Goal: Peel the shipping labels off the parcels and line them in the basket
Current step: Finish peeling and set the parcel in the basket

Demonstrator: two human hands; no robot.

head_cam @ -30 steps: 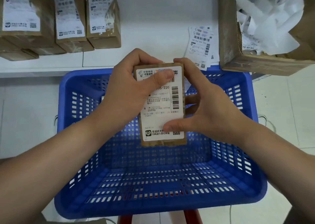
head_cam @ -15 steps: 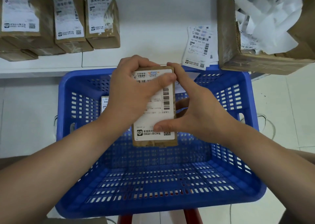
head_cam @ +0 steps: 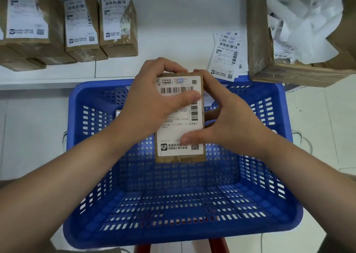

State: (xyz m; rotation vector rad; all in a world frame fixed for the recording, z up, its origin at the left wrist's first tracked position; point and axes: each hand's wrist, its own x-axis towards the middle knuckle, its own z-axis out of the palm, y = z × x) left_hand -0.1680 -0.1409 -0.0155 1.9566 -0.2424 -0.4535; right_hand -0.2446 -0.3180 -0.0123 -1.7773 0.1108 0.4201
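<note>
Your left hand point(head_cam: 152, 106) and right hand point(head_cam: 229, 125) both clamp a labelled parcel point(head_cam: 180, 158) above the blue basket point(head_cam: 173, 231). Beyond the basket, a cardboard box point(head_cam: 258, 40) holds crumpled paper strips point(head_cam: 300, 21); loose labels point(head_cam: 227, 56) lie beside it on the desk point(head_cam: 183, 21).

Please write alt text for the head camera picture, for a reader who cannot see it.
Two hands, left hand and right hand, hold a brown parcel with its white shipping label still on, above a blue basket. More labelled parcels stand on the white table behind.
</note>
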